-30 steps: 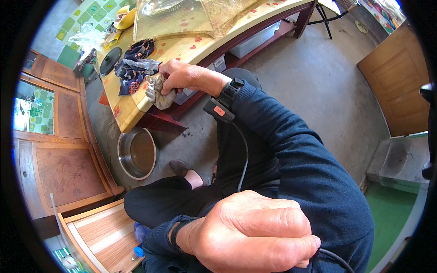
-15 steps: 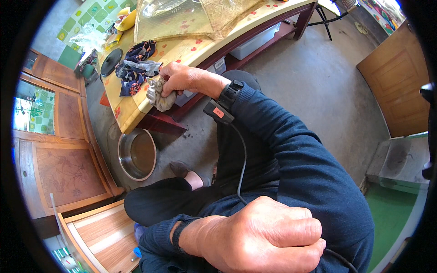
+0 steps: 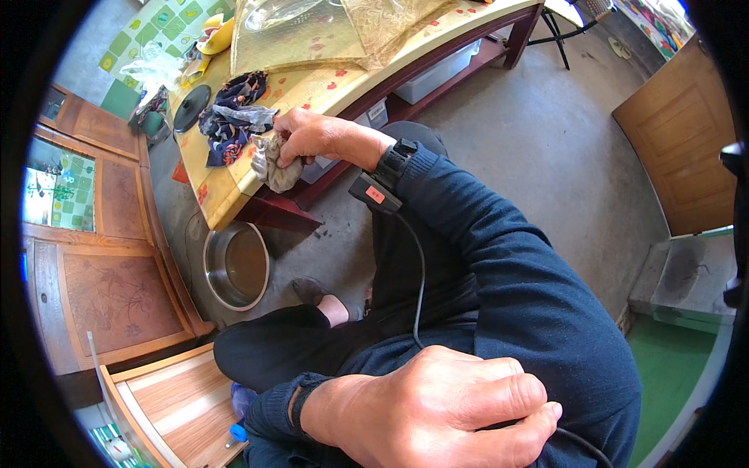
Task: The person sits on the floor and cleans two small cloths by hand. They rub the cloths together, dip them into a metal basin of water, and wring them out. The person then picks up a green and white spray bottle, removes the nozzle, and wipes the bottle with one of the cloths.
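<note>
My right hand (image 3: 304, 139) reaches across to the table corner, its fingers closed on a crumpled grey-beige cloth (image 3: 271, 165). The cloth bunches over the table's edge. Just beyond it, a dark patterned cloth (image 3: 228, 132) lies heaped on the table. A black watch (image 3: 396, 158) and a small black box (image 3: 375, 193) with an orange label are at my right wrist; a cable runs down from the box. Low in the view, my left hand (image 3: 437, 409) is held in front of my body with curled fingers. What its fingers hold, if anything, is hidden; the cable passes behind it.
A metal basin (image 3: 209, 261) stands on the floor below the corner of the table (image 3: 296, 97). On the tabletop lie a black lid (image 3: 192, 108) and a gold mesh cover (image 3: 296, 47). An open wooden drawer (image 3: 168, 405) juts out at lower left, beside a wooden cabinet (image 3: 117, 288).
My left hand has shifted slightly and its two visible fingers have parted a little. My right hand stays on the cloth, nearly still.
</note>
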Motion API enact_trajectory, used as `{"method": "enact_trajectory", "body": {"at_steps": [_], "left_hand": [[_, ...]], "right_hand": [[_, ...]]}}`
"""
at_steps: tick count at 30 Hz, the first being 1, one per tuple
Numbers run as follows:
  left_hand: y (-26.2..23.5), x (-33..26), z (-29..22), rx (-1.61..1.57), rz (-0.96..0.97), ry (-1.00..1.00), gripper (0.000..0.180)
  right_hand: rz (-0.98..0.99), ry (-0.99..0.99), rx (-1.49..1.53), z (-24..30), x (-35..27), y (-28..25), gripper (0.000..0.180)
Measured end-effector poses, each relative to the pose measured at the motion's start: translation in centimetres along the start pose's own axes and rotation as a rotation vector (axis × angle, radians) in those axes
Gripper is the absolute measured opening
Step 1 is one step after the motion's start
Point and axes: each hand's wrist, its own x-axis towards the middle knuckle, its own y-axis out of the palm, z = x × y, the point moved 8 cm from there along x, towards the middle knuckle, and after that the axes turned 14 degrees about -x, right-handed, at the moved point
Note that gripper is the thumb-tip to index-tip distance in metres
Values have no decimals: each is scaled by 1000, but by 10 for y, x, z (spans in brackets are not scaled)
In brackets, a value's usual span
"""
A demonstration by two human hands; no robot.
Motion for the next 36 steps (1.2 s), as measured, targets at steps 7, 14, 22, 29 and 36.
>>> {"method": "enact_trajectory", "body": {"at_steps": [7, 14, 22, 29, 36], "left_hand": [[-9, -6, 4, -78, -60, -49, 25], [-13, -19, 9, -82, -79, -80, 37], [-27, -7, 4, -17, -44, -19, 39], [-37, 12, -41, 168, -230, 227, 14], [-46, -1, -73, 336, -238, 316, 14]], "right_hand": [[7, -9, -25, 1, 0, -1, 32], [26, -10, -54, 10, -5, -2, 31], [0, -53, -98, 15, -10, -6, 34], [39, -21, -80, 11, -11, -5, 29], [16, 12, 62, 19, -13, 7, 29]]}}
